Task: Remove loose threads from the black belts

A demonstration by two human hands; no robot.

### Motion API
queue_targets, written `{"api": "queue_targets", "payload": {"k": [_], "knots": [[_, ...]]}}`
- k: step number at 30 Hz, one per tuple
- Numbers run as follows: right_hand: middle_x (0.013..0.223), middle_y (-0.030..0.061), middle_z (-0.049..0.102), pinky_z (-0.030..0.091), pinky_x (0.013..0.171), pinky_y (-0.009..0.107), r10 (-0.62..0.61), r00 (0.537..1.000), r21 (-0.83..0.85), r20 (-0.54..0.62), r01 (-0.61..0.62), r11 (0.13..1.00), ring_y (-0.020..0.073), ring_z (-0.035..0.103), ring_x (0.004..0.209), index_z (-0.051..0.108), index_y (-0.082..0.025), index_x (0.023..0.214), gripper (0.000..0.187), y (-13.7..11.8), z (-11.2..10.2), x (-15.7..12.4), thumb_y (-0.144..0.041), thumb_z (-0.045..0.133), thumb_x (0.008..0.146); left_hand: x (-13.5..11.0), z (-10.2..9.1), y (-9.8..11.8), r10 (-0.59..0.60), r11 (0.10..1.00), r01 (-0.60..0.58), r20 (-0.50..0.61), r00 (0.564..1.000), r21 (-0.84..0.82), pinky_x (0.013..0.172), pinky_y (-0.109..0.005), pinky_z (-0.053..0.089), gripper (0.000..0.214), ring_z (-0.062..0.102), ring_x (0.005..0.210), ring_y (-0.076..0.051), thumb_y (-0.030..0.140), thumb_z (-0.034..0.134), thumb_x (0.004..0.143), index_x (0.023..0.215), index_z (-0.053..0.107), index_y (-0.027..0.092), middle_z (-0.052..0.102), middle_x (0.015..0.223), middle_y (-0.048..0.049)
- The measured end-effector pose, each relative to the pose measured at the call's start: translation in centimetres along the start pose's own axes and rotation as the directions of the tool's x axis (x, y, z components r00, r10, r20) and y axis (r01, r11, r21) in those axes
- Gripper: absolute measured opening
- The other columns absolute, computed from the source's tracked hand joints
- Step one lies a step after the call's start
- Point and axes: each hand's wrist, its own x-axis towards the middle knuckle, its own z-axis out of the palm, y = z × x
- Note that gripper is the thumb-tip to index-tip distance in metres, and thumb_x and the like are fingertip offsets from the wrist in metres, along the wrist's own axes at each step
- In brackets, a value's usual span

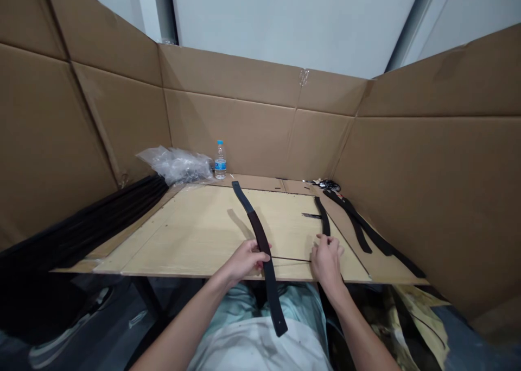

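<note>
one dark belt (pixel 258 232) runs through the left grip (pixel 244 261).

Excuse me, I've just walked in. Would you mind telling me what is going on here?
A person is seated at a pale board inside cardboard walls, handling dark belts. Their left hand grips a long dark belt midway, with its lower end hanging past the board's edge. Their right hand is curled at a narrower black strap on the board, though I cannot tell if it grips it. More black straps lie to the right, and a water bottle stands at the back.
</note>
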Motion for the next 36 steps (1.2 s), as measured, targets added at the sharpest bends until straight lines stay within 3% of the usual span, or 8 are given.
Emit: {"api": "queue_targets", "payload": {"k": [7, 12, 18, 24, 30, 36], "knots": [[0.102, 0.0215, 0.047, 0.037, 0.085, 0.04, 0.07, 0.997, -0.057, 0.026, -0.068, 0.996, 0.0344, 0.047, 0.098, 0.055, -0.003, 0.114, 0.037, 0.7, -0.8, 0.8, -0.014, 0.046, 0.08, 1.4, 0.5, -0.4, 0.021, 1.0, -0.021, 0.021, 1.0, 0.008, 0.051, -0.022, 0.037, 0.03, 0.048, 0.052, -0.009, 0.012, 0.062, 0.06, 0.089, 0.064, 0.009, 0.057, 0.067, 0.0], [0.094, 0.0264, 0.053, 0.037, 0.081, 0.043, 0.136, 0.99, -0.095, 0.043, -0.132, 0.987, 0.0364, 0.054, 0.089, 0.052, 0.007, 0.118, 0.043, 1.0, -1.3, 1.2, -0.014, 0.045, 0.081, 1.6, 0.3, -0.9, 0.038, 0.999, -0.038, 0.033, 0.999, 0.008, 0.052, -0.022, 0.038, 0.031, 0.049, 0.054, -0.009, 0.015, 0.062, 0.059, 0.089, 0.062, 0.009, 0.056, 0.068, 0.0005], [0.096, 0.0251, 0.058, 0.04, 0.084, 0.037, 0.04, 0.996, -0.027, 0.074, -0.038, 0.999, 0.0326, 0.056, 0.093, 0.06, 0.004, 0.112, 0.039, 1.3, -0.6, 1.3, -0.015, 0.045, 0.083, 1.3, 0.3, -0.9, 0.04, 0.999, -0.04, 0.021, 0.999, 0.017, 0.053, -0.023, 0.038, 0.035, 0.049, 0.054, -0.01, 0.017, 0.062, 0.059, 0.094, 0.062, 0.009, 0.055, 0.065, 0.0013], [0.101, 0.0162, 0.061, 0.042, 0.09, 0.03, -0.144, 0.987, 0.116, 0.064, 0.136, 0.984, 0.024, 0.057, 0.097, 0.063, -0.006, 0.112, 0.036, 0.3, 0.9, 0.8, -0.018, 0.047, 0.084, 1.0, 0.2, -0.7, 0.046, 0.998, -0.047, -0.01, 0.999, -0.032, 0.052, -0.022, 0.036, 0.036, 0.047, 0.053, -0.009, 0.017, 0.064, 0.057, 0.093, 0.063, 0.009, 0.054, 0.064, 0.0025], [0.104, 0.0172, 0.062, 0.04, 0.093, 0.037, -0.113, 0.993, 0.149, -0.018, 0.114, 0.982, 0.0259, 0.054, 0.099, 0.064, -0.006, 0.113, 0.036, 1.6, 0.6, 2.0, -0.019, 0.045, 0.084, 1.8, 0.0, -0.3, 0.076, 0.997, -0.076, -0.026, 0.997, -0.012, 0.051, -0.022, 0.035, 0.032, 0.048, 0.054, -0.008, 0.017, 0.066, 0.057, 0.088, 0.065, 0.01, 0.057, 0.067, 0.0003], [0.104, 0.0179, 0.064, 0.037, 0.093, 0.037, -0.084, 0.996, 0.11, 0.041, 0.08, 0.991, 0.0266, 0.053, 0.101, 0.065, -0.003, 0.109, 0.035, 3.6, 0.2, 3.6, -0.019, 0.047, 0.083, 4.0, 0.6, 0.4, 0.078, 0.997, -0.078, -0.059, 0.995, 0.0, 0.05, -0.022, 0.035, 0.027, 0.047, 0.051, -0.009, 0.013, 0.064, 0.055, 0.081, 0.066, 0.009, 0.058, 0.065, -0.0012]]}}
